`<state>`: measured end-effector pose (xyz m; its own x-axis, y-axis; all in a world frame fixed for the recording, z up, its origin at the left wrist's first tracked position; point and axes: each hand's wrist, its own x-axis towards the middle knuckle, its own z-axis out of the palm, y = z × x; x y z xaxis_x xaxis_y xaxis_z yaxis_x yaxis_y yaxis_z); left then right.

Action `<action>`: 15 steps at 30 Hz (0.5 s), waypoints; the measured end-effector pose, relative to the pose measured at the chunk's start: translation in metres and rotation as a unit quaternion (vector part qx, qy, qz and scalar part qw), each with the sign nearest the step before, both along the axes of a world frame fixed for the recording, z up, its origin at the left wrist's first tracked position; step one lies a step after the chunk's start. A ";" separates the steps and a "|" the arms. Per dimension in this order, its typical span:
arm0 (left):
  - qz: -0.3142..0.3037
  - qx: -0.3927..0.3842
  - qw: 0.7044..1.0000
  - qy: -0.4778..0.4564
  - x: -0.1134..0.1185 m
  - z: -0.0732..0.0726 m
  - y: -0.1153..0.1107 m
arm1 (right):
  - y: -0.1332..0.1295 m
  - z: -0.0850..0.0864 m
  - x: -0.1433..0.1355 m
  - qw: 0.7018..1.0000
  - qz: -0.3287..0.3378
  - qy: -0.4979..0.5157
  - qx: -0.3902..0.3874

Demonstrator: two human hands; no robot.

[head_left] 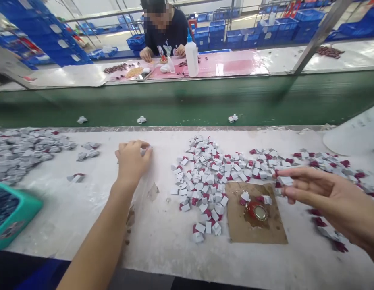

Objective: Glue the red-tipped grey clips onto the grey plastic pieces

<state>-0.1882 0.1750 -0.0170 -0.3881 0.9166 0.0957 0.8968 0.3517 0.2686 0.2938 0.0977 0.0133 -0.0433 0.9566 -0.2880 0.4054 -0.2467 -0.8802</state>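
My left hand (133, 159) is over the table left of the middle, its fingers curled round a small grey piece (142, 152) that is mostly hidden. Between the thumb and fingertips of my right hand (332, 195) is a small light-grey and dark-red piece (285, 181), held above the right edge of a brown cardboard square (235, 225). On the cardboard lie a round metal cap (260, 213) in a red wet patch and a grey-and-red piece (267, 199). A heap of grey and dark-red pieces (205, 173) spreads between my hands.
Grey pieces (23, 151) are piled at the left, behind a teal bin (26, 213) of dark parts. Several pieces, such as one white-grey piece (233, 118), sit on the green belt (187, 100). Across it a person (167, 32) works near a white bottle (192, 58).
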 end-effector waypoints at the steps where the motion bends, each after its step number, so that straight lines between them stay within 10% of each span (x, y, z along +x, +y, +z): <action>1: -0.009 0.001 1.000 0.000 0.000 0.000 0.001 | -0.014 -0.001 -0.001 1.000 -0.011 0.013 -0.005; 7: -0.039 0.012 0.999 -0.032 0.018 0.003 -0.007 | -0.078 -0.023 -0.008 0.994 -0.092 0.002 0.057; 15: -0.075 0.053 0.990 -0.107 0.071 -0.013 -0.099 | -0.110 -0.046 -0.004 0.972 -0.098 -0.136 0.168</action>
